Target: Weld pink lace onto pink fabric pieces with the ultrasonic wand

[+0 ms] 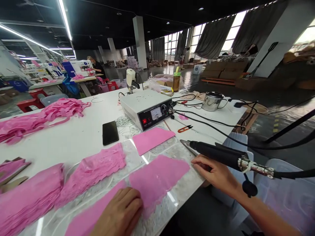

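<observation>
My left hand (120, 209) lies palm down, its fingers slightly bent, over a pink fabric strip (92, 213) and the near edge of a pink fabric piece (157, 177). At that piece's right corner, my right hand (216, 172) has thumb and forefinger closed together; what is between them, if anything, I cannot make out. Just above the right hand runs a black pen-like handpiece (219, 153) with a metal rear end and cable. Its tip points left over the table. Another pink fabric piece (154, 139) sits farther back on the clear sheet (145, 160).
Pink fabric stacks (31, 193) and a ruffled pile (98, 167) lie left. Behind are a phone (110, 132), a control box (147, 108), orange thread snips (185, 128) and a glass mug (213, 101). Cables cross the right side; plastic bins (290, 190) stand below.
</observation>
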Motion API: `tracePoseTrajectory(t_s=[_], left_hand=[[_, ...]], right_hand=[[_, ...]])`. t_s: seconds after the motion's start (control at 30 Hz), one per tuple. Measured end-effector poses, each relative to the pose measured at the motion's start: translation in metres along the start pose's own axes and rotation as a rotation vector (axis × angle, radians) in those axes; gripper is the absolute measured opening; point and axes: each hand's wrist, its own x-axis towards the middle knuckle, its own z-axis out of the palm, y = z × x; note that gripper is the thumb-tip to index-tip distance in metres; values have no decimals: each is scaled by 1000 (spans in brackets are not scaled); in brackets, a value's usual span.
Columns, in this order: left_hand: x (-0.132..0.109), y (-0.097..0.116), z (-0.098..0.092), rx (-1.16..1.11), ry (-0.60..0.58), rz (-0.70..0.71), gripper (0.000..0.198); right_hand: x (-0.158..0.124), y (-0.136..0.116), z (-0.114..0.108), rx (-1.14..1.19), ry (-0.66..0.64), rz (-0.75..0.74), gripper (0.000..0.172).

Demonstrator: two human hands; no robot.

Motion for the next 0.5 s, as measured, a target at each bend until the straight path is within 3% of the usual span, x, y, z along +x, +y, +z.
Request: tracePoseTrajectory(t_s=[0.17,0.5], left_hand=[[4,2,-5,30,4,-4,27],[-1,-1,-7,-30,-137,-76,17]], right_hand=[[6,-11,0,15,-118,41,20],[11,-23,2,24,-177,89,17]])
